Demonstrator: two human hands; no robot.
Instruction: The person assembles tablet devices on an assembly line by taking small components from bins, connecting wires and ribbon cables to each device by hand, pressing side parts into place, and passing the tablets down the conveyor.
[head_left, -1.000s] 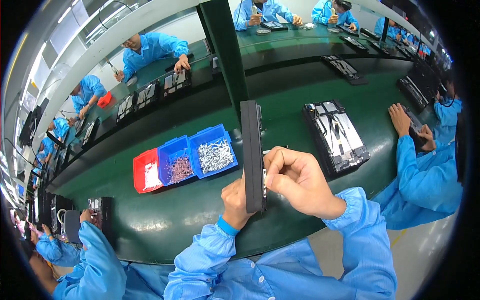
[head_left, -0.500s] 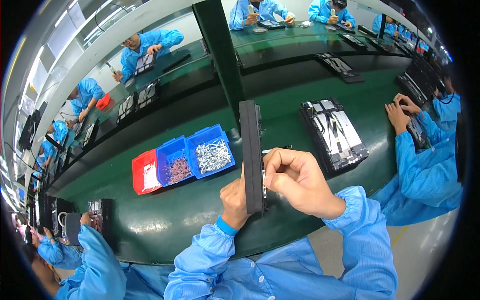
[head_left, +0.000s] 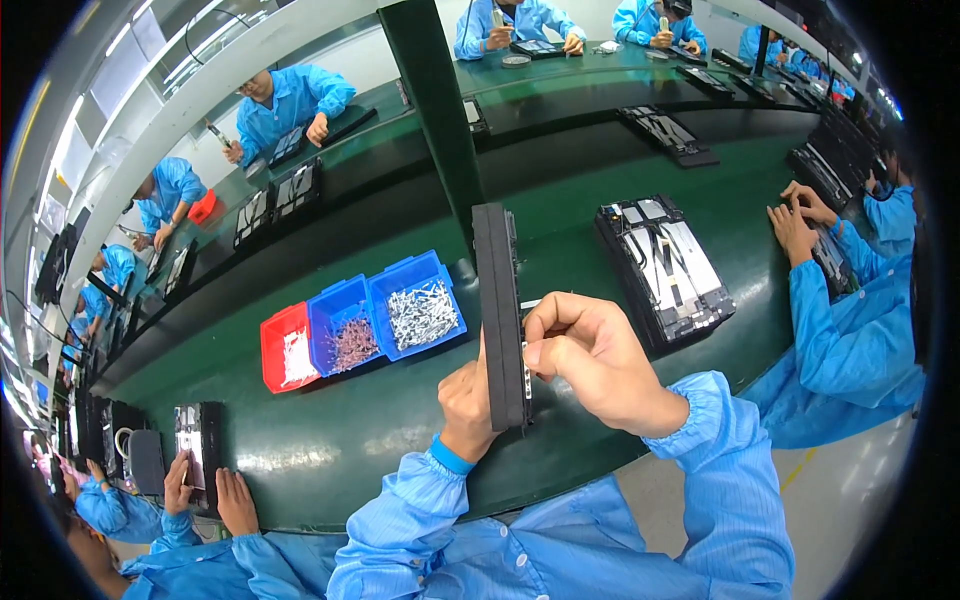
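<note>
My left hand (head_left: pixel 467 410) grips a black slab-shaped device (head_left: pixel 497 320), held up on its edge above the green table, so I see mostly its narrow black side. On the face turned to the right, only a thin line of small parts shows. There my right hand (head_left: pixel 600 360) works with thumb and forefinger pinched together against the device, near a small pale strip (head_left: pixel 527 370). Whatever lies between those fingertips is hidden. A stack of opened tablet-like devices (head_left: pixel 672 268) with silver insides and dark cables lies to the right.
Left of my hands sit two blue bins (head_left: pixel 415 305) of small silver and reddish parts and a red bin (head_left: pixel 290 350) of white pieces. A green post (head_left: pixel 435 110) rises ahead. Co-workers' hands (head_left: pixel 795 230) work at right; another's hands (head_left: pixel 235 500) touch a device at left.
My hands and the device stay nearly in place. At left, a co-worker's second hand comes into view beside their device. Across the table, another person has lowered their device.
</note>
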